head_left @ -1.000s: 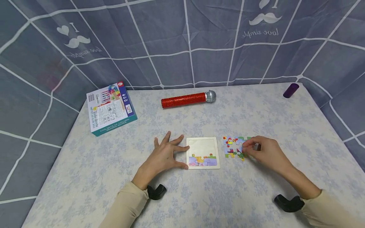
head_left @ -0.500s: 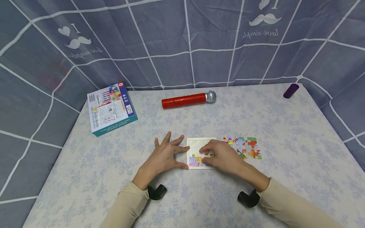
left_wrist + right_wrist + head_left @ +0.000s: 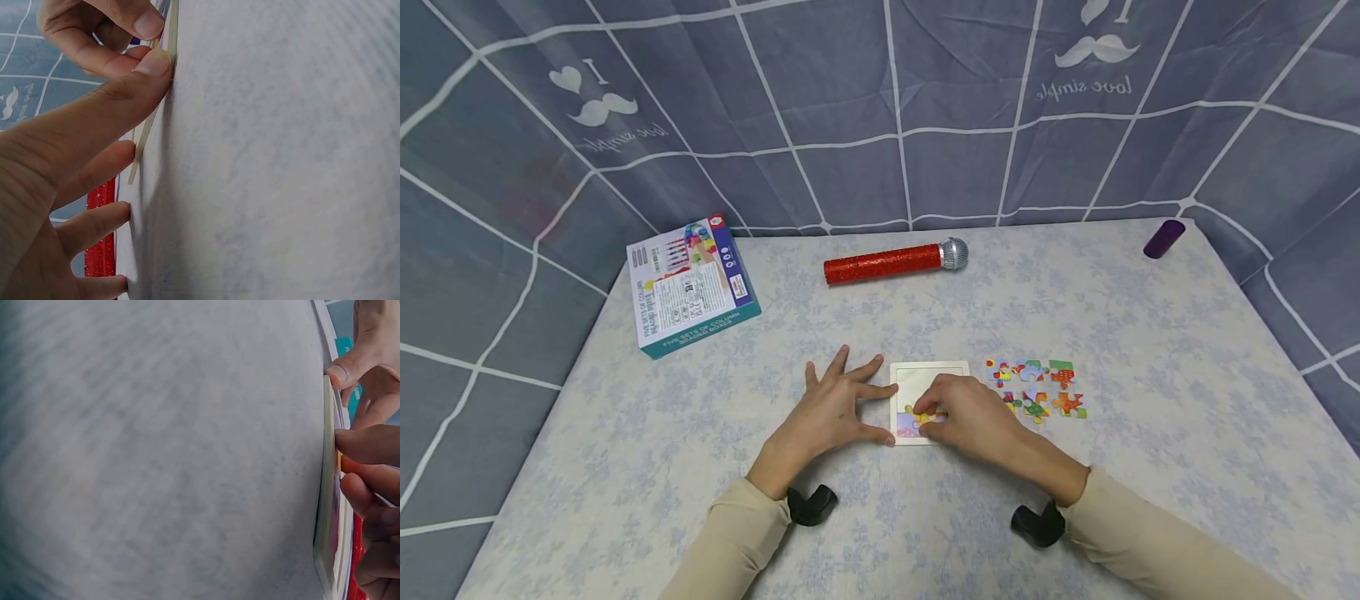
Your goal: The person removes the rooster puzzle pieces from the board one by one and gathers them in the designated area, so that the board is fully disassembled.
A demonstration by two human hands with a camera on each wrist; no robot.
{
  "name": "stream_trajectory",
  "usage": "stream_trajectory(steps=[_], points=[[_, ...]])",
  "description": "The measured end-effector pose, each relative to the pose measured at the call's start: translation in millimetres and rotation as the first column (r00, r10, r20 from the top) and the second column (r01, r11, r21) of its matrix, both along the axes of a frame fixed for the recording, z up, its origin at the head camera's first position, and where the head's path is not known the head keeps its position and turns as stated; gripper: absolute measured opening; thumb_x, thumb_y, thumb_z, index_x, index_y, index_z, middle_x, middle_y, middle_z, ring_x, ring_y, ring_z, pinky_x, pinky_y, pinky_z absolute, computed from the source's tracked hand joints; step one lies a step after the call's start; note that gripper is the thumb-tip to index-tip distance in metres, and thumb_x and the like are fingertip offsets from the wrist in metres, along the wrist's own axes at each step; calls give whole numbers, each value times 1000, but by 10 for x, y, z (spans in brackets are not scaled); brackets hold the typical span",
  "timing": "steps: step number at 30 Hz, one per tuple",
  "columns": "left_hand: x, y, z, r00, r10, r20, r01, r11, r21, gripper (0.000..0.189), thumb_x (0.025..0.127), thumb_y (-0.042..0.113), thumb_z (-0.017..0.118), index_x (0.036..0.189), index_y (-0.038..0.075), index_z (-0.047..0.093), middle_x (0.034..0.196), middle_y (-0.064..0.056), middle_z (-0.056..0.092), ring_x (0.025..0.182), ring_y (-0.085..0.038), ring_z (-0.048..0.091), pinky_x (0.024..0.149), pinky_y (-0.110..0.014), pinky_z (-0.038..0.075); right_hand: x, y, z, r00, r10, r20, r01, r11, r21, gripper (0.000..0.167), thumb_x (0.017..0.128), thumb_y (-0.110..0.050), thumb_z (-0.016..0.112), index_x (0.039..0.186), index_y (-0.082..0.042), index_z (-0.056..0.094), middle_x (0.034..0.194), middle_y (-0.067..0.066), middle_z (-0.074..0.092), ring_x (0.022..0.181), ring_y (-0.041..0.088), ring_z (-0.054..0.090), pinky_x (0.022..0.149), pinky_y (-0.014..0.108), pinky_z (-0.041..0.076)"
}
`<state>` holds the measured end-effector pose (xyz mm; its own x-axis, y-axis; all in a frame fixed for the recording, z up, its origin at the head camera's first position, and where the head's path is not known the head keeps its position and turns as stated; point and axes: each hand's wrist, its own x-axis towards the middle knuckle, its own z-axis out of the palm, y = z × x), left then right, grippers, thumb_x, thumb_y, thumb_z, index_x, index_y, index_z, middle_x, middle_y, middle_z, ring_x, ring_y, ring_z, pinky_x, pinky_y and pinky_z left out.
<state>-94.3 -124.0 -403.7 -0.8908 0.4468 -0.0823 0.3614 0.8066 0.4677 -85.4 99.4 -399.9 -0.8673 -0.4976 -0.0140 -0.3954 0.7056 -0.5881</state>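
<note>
Puzzle board [image 3: 913, 382]: square, pale-rimmed; lilac and yellow pieces [image 3: 907, 425] inside, under bent fingers of right hand [image 3: 981, 421]; pinch cannot be told. Left hand [image 3: 829, 410]: fingers spread, thumb touching board's edge.

From my end I count one left grip [image 3: 823, 412] and one right grip [image 3: 981, 421]; two sleeves [image 3: 730, 537]; two black wrist cameras [image 3: 811, 507]; one puzzle tray [image 3: 930, 365]; six loose jigsaw pieces [image 3: 1035, 405], one of them partly covered; some seated jigsaw pieces [image 3: 907, 426], their number hidden from me; one microphone [image 3: 883, 264]; one bead-set box [image 3: 692, 287]; one purple cylinder [image 3: 1164, 239]; one surface [image 3: 910, 533]; and two moustache prints [image 3: 1097, 50] in my view
</note>
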Motion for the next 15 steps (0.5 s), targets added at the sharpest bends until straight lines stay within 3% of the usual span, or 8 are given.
stream_trajectory(steps=[15], points=[[-3,-1,-5,1000,1,-14,-1,1000,-7,69,61,49,90,123,27,71,151,-5,43,144,-49,16,98,-82,7,-64,-47,41,998,14,62,-13,1000,-25,17,73,-6,84,86,-10,75,80,-7,64,71,6,54,65,24,46]])
